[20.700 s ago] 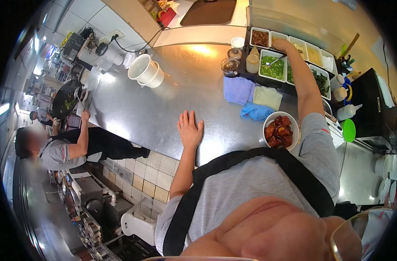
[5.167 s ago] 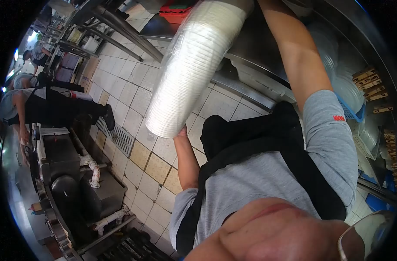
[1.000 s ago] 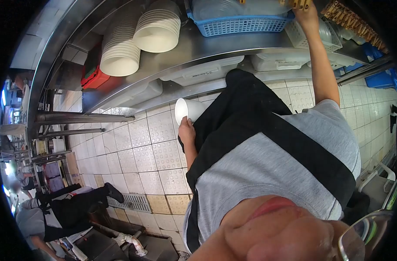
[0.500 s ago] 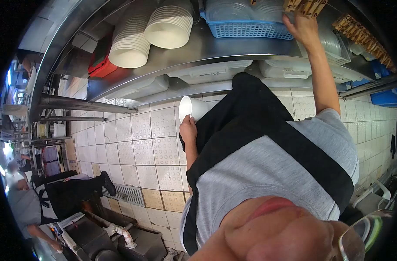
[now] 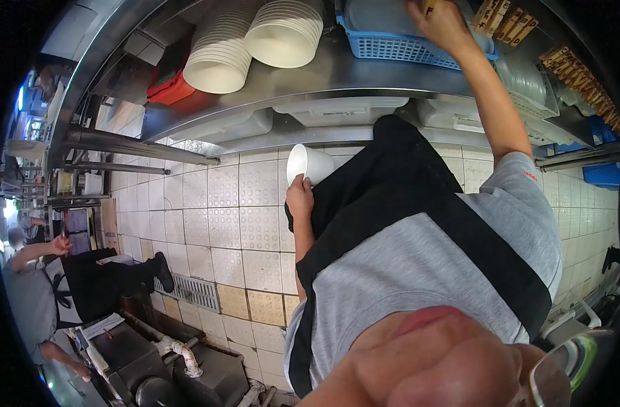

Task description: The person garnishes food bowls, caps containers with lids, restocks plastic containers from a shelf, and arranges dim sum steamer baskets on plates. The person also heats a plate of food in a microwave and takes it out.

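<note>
My left hand (image 5: 300, 198) grips a white bowl (image 5: 313, 166) by its rim, low beside my black apron (image 5: 391, 176). The bowl is tilted with its mouth facing left. At the top of the view, my right hand (image 5: 445, 26) is closed on a wooden clothespin (image 5: 428, 7), partly cut off by the frame edge. It is over a blue plastic basket (image 5: 398, 49) that holds clear lids. Several lettered clothespins (image 5: 505, 22) are lined up just right of this hand.
Stacks of white bowls (image 5: 218, 71) lie on the steel shelf (image 5: 289, 83), beside a red container (image 5: 171, 88). Clear containers (image 5: 520, 78) and more clothespins (image 5: 581, 85) are at right. Lidded bins (image 5: 340, 112) sit below. A co-worker (image 5: 38, 285) stands at left near a floor drain (image 5: 194, 292).
My right hand has moved left from the lettered clothespins to over the blue basket, with a clothespin in its fingers. My left hand still holds the bowl. The co-worker has raised one arm.
</note>
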Demonstrator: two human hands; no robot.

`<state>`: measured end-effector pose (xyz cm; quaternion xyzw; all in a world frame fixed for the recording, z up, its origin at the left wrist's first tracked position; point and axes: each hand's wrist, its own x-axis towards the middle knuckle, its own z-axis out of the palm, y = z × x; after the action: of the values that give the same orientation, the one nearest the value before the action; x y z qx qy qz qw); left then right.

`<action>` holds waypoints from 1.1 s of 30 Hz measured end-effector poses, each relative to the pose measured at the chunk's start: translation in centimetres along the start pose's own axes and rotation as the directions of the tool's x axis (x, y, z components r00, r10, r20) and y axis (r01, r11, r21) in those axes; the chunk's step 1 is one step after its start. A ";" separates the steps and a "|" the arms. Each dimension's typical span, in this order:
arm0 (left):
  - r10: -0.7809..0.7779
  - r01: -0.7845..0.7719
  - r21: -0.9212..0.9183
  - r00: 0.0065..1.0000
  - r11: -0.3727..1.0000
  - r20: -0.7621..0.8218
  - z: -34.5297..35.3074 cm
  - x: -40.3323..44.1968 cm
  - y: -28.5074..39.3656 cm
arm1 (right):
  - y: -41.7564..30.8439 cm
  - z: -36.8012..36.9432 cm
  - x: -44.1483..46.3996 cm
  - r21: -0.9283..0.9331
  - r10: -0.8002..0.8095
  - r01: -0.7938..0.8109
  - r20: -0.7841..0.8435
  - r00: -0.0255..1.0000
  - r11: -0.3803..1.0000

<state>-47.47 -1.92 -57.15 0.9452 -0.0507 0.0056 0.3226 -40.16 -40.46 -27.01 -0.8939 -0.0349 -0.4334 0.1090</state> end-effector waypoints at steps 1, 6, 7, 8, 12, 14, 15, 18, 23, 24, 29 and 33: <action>0.009 -0.011 -0.034 0.998 0.999 -0.061 0.1 0.0 -0.4 | 1.3 0.6 0.0 0.062 0.019 -0.013 -0.096 0.995 0.998; -0.157 0.120 -0.103 0.840 0.987 -0.519 -0.7 0.1 -4.5 | 11.3 2.7 -1.5 0.901 0.367 -0.339 0.229 0.902 0.271; -0.181 0.117 -0.145 0.794 0.982 -0.580 -2.8 0.3 -5.3 | 9.0 1.0 -2.5 0.829 0.387 -0.536 0.446 0.807 0.161; -0.209 0.113 -0.188 0.742 0.976 -0.637 -5.8 0.8 -5.6 | 6.1 -0.8 -3.6 0.706 0.379 -0.707 0.641 0.667 0.050; -0.105 -0.166 -0.188 0.411 0.968 -0.906 -20.3 4.1 1.9 | -1.0 -6.8 -3.2 0.522 -0.086 -0.689 0.823 0.561 0.502; 0.031 -0.287 -0.028 0.200 0.957 -0.979 -25.3 5.8 7.2 | -2.1 -7.0 -3.3 0.671 -0.116 -0.539 0.674 0.729 0.509; 0.053 -0.396 0.010 0.099 0.918 -0.994 -27.3 6.6 10.3 | -2.5 -6.5 -2.7 0.690 -0.172 -0.478 0.649 0.741 0.544; 0.051 -0.712 0.152 -0.162 0.686 -0.986 -32.1 9.6 17.5 | -5.4 -5.7 0.2 0.591 -0.283 -0.594 0.798 0.532 0.546; 0.286 -0.815 0.168 -0.003 0.555 -0.958 -36.9 12.6 28.1 | -9.2 -0.6 0.7 0.311 -0.413 -0.900 0.895 0.168 0.306; 0.413 -0.839 0.186 0.050 0.511 -0.910 -37.6 13.9 29.4 | -10.0 -0.4 0.1 0.287 -0.414 -0.909 0.899 0.146 0.303; 0.862 -0.839 0.325 0.287 0.437 -0.417 -40.2 14.9 37.1 | -12.7 -6.8 1.6 0.053 -0.554 -0.998 0.830 0.061 -0.029; 0.897 -0.926 0.131 0.297 0.355 -0.328 -40.0 16.0 41.3 | -11.8 -13.9 6.4 0.212 -0.432 -0.977 0.881 0.192 -0.001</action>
<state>-34.80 -11.45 0.32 0.7172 -0.5201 0.3501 0.3042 -48.67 -32.29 -11.76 -0.5738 -0.0730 0.3618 0.7311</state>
